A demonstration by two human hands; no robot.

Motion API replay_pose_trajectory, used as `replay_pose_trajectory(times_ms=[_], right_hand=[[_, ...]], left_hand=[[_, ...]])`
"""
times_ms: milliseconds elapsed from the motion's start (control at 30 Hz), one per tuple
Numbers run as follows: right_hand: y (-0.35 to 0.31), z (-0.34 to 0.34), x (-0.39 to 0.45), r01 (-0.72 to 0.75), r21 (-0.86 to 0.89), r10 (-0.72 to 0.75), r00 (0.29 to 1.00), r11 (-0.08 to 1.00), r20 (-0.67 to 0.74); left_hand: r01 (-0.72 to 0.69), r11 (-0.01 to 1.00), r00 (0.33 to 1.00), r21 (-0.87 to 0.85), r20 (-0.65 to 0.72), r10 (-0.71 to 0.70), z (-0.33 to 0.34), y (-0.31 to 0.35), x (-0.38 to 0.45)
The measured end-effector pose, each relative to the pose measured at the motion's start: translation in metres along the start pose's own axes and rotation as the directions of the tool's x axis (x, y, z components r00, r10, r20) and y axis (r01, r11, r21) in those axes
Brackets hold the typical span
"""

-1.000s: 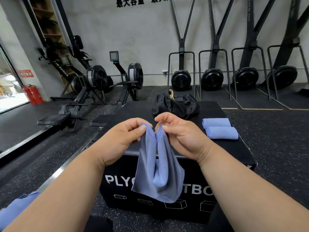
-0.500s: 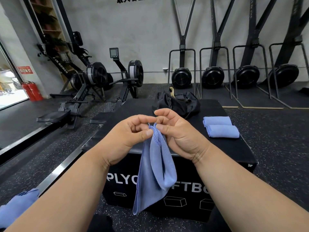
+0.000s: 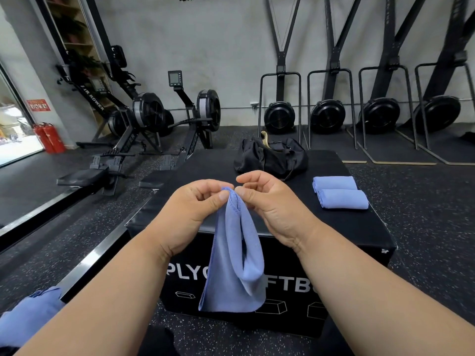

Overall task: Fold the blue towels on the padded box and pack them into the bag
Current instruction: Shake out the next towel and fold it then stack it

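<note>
A blue towel (image 3: 232,265) hangs doubled in front of the black padded box (image 3: 359,232), its top corners brought together. My left hand (image 3: 195,209) pinches those corners between thumb and fingers. Touching the same top edge from the right, my right hand (image 3: 272,204) keeps its thumb against the towel with curled fingers behind it, and its forefinger is lifted just above. Two folded blue towels (image 3: 340,195) lie side by side on the box's right part. The black bag (image 3: 272,160) sits slumped at the box's far edge.
More blue cloth (image 3: 28,317) lies at the lower left by my left forearm. Rowing machines (image 3: 149,116) stand on the dark rubber floor to the left of the box. Upright machines with metal frames (image 3: 329,114) line the back wall.
My hands have come together, so the two top corners of the towel now meet. The hanging towel has narrowed into a closed fold. My right forefinger has lifted off the edge.
</note>
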State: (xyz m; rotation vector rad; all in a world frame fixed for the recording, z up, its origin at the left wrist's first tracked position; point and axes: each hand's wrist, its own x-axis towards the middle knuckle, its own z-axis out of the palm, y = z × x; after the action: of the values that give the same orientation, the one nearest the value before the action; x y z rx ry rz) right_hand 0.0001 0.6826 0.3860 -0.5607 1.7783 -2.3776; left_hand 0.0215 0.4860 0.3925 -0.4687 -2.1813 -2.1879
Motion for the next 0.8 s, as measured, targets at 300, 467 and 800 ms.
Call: replay_pose_trajectory(times_ms=[300, 467, 800], right_hand=[[0.002, -0.002, -0.038, 0.205, -0.55, -0.193, 0.978, 0.81, 0.08], [0.02, -0.004, -0.035, 0.126, -0.698, -0.129, 0.99, 0.705, 0.048], [0.011, 0.008, -0.037, 0.152, -0.726, 0.044, 0.969, 0.671, 0.243]], left_hand=[[-0.022, 0.99, 0.977, 0.136, -0.209, 0.051, -0.006, 0.002, -0.003], [-0.026, 0.959, 0.968, 0.284, -0.233, 0.095, -0.002, 0.0, -0.002], [0.007, 0.981, 0.979, 0.196, -0.201, 0.033, -0.004, 0.007, -0.012]])
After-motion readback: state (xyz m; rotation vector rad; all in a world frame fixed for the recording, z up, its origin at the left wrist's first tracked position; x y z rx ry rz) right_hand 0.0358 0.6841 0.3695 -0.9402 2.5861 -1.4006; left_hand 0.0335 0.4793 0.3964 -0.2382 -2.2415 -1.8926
